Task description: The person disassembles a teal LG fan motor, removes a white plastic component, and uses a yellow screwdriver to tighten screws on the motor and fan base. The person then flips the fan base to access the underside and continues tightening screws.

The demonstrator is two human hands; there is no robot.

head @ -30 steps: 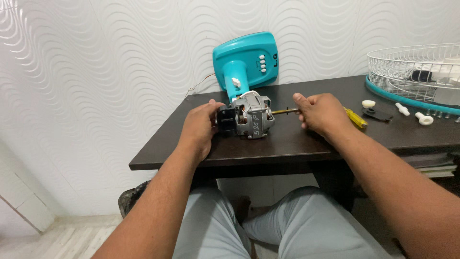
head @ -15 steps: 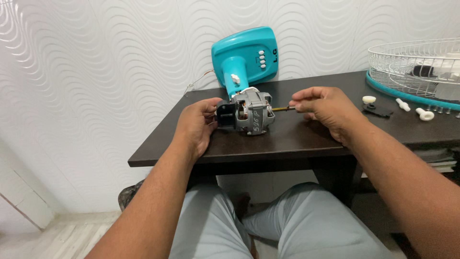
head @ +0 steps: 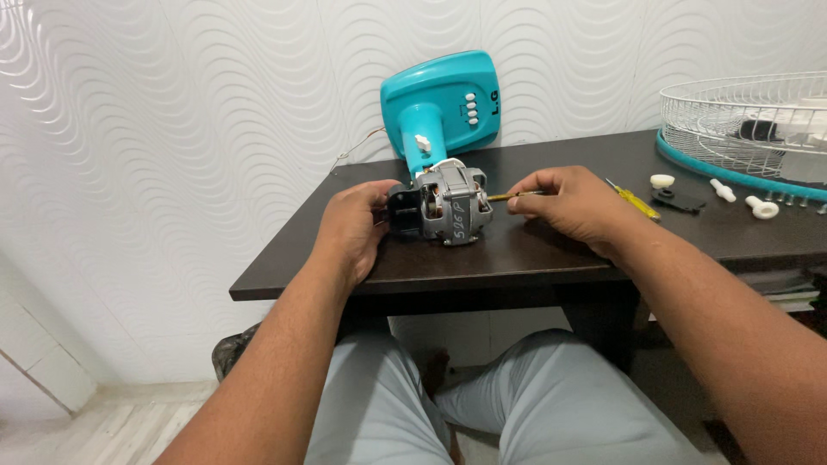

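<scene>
My left hand wraps the grey motor on the dark bench. My right hand pinches its thin shaft, grip closed; the teal fan base stands just behind.

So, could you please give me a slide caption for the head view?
Left hand steadies a grey fan motor on the dark table; right hand pinches its shaft.

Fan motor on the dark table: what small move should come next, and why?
Probably keep the left hand braced on the fan motor and turn the motor shaft with the right hand, whose fingertips pinch it. The yellow screwdriver lies unused beside that hand.
</scene>
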